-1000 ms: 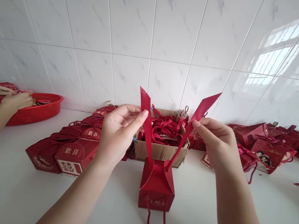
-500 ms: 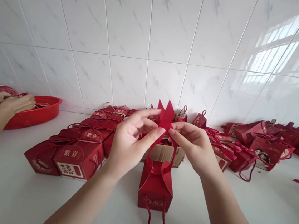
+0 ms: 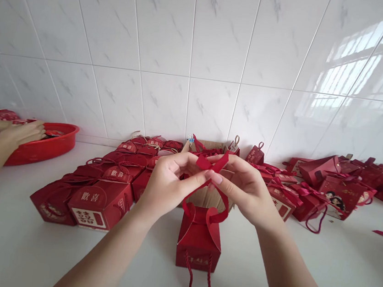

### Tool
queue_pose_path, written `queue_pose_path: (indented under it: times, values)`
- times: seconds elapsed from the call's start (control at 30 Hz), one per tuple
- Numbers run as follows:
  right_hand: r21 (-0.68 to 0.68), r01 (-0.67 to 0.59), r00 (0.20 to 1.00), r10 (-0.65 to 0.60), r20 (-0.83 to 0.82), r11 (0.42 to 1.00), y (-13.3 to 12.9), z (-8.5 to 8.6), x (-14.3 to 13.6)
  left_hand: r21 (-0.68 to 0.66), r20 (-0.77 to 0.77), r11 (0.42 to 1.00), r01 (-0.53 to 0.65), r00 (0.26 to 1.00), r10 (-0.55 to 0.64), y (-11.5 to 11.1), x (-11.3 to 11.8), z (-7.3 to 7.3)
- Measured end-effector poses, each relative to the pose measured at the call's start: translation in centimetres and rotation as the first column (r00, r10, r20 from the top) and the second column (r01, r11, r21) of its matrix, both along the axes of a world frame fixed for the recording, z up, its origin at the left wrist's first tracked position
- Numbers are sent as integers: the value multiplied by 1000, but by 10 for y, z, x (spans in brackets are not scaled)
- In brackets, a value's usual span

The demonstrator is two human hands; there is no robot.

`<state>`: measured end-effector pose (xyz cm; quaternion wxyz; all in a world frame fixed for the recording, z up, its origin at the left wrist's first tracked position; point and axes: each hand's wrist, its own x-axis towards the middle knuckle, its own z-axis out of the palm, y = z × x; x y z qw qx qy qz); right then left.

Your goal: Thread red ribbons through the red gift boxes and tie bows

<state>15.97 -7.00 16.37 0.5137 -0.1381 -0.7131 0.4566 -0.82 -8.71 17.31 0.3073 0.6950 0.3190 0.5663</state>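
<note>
Your left hand [image 3: 169, 184] pinches the red ribbon [image 3: 223, 162] above the box [image 3: 198, 245] standing on the worktop [image 3: 150, 263]. The ribbon looks soft and slippery, best held near its crossing; the box seems light and easily dented. Your right hand [image 3: 246, 189] pinches the ribbon too.

White surface [image 3: 13, 247], smooth. Behind surface: wall [image 3: 170, 26] of glossy white tiles, gray marbled streaks, straight grout lines. Above surface's right end: reflection of barred window [image 3: 347, 78] on tiles, bright daylight. Soft shadows on surface.
</note>
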Motion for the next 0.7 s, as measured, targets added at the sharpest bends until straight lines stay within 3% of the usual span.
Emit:
queue_pose_path:
  times: [0.17, 0.43, 0.6, 0.7]
  values:
    - [36, 42, 999, -43, 30, 998, 5, -1, 2, 202, -173, 969, -141, 969, 177, -1, -4, 1]
    - [243, 153, 981, -177, 82, 958, 9, 0, 11, 19, -409, 1000, 9, 912, -1, 2, -16, 4]
    - [538, 135, 924, -302, 236, 832, 6, 0, 20, -64, -447, 998, -11, 894, -19, 7, -21, 3]
    - [619, 133, 856, -405, 322, 774, 6, -4, 21, -88, -438, 995, -48, 899, 5, 6, -19, 2]
